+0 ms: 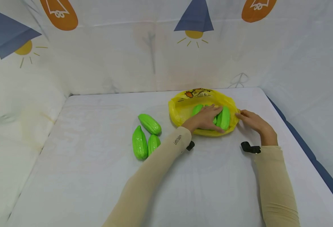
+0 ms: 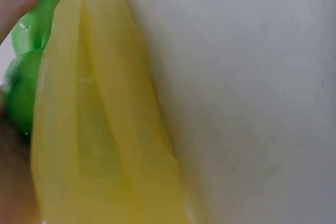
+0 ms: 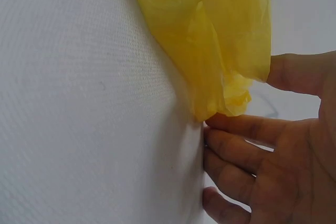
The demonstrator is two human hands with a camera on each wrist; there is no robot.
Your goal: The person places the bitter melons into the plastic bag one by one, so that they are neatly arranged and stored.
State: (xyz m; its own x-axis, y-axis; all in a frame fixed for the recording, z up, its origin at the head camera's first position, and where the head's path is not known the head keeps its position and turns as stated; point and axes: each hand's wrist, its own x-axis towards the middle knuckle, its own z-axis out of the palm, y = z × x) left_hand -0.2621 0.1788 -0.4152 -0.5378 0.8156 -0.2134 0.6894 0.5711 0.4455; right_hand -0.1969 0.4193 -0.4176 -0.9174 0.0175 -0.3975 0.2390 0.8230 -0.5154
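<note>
Pale cloth walls with lamp pictures stand behind a white table. Toward the back of the table, a bit to the right, sits a thin yellow bag. Its mouth faces up, and some shiny green squashes are inside. I can't count them all, because the left hand lies over them. That hand touches the squashes, but I cannot tell if it is squeezing one or just resting there. The right hand pinches the edge of the bag between thumb and finger.

Three more squashes lie close together on the table, left of the bag. One is partly hidden by the left sleeve, so if that arm swings, I think it could bump them and make them roll.

The bag looks floppy, so a hard pull by the right hand might rip it. If those fingers slip, the side could flop down and a squash might tumble out. The black clip by the left wrist is near the front of the bag, and it could catch on the plastic and drag everything along
</note>
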